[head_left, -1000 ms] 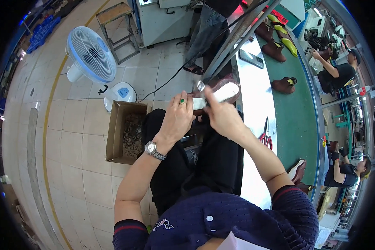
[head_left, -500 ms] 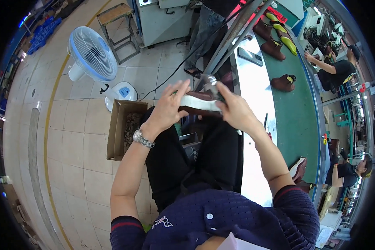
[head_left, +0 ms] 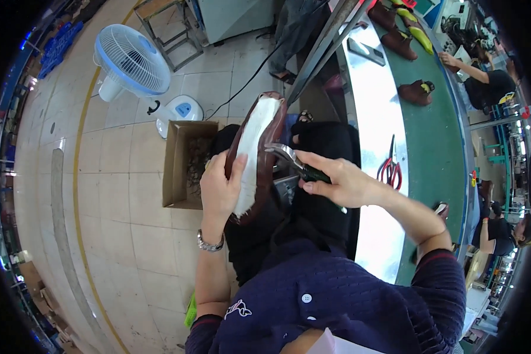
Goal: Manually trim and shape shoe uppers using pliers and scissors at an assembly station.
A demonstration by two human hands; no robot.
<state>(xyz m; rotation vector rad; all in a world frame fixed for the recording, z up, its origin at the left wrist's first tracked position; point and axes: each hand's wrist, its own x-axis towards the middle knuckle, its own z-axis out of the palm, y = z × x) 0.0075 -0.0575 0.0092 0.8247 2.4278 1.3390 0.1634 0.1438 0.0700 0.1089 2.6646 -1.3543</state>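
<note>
My left hand (head_left: pixel 220 186) is closed around the side of a brown leather shoe (head_left: pixel 233 156). Its underside is turned up toward me and shows a long white insole (head_left: pixel 257 133). In my right hand (head_left: pixel 343 180) are metal lasting pincers (head_left: pixel 286 153) with a dark green grip. The curved jaws of the pincers are at the shoe's right edge, about midway along; whether they pinch the leather I cannot tell. The shoe is held above my lap, tilted with its far end up and slightly right.
An open cardboard box (head_left: pixel 172 177) with small scraps stands left of my legs, behind it a fan (head_left: pixel 133 59). On the metal bench edge (head_left: pixel 374 236) lie red-handled scissors (head_left: pixel 390 171) and a phone (head_left: pixel 366 51). Brown shoes (head_left: pixel 417 92) sit on the green belt (head_left: pixel 433 141); co-workers are beyond.
The shoe has turned from lying crosswise to pointing away from me. My left hand has shifted to its side, and my right hand has come lower with the pincers now at its edge.
</note>
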